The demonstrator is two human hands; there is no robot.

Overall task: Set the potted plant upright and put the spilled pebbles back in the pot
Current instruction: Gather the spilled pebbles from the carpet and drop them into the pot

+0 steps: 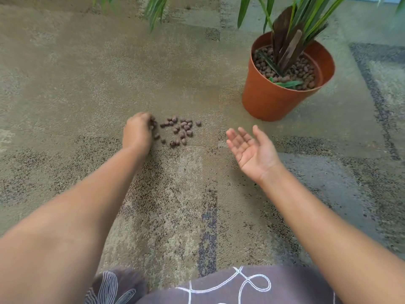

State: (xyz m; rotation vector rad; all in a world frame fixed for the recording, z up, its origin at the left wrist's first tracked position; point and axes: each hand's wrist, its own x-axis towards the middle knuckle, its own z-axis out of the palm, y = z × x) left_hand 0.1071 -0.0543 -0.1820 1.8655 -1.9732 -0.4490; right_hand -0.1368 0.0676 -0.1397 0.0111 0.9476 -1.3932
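- The orange pot (pixel 274 99) stood upright on the carpet (pixel 87 73), far right, its plant (pixel 291 36) rising from a bed of brown pebbles inside the rim.
- The spilled pebbles (pixel 180 129) lay in a loose cluster on the carpet, left of the pot and well apart from it.
- The left hand (pixel 138 131) rested at the cluster's left edge, its grip curled down onto the nearest pebbles; whether any were pinched could not be told.
- The right hand (pixel 252 150) hung palm up, its grip spread apart and empty, between cluster and pot.
- Bare carpet separated pebbles and pot.
- Patterned grey cloth (pixel 230 286) showed at the bottom edge.
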